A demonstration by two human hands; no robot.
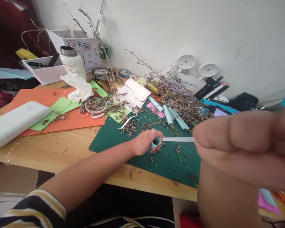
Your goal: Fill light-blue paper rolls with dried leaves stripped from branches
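Note:
My left hand [146,141] is wrapped round a rolled light-blue paper tube [155,144], whose open, dark end faces me above the green cutting mat [142,164]. A thin white strip [178,139] stretches from beside the tube to my right hand [235,139]. That hand is large, close to the camera and slightly blurred, its fingers closed on the strip's end. Several finished-looking blue paper rolls [167,114] lie behind, beside a heap of dried leaves [185,104]. Leaf crumbs are scattered over the mat. A short curled white strip [128,122] rests near its back left part.
Orange paper [85,122], green sheets [59,107], a clear round container of leaves [96,106] and a white case [16,123] lie left. An uncapped white bottle [72,61] stands behind them. Dry branches rise at the back; a white router [187,82] sits against the wall.

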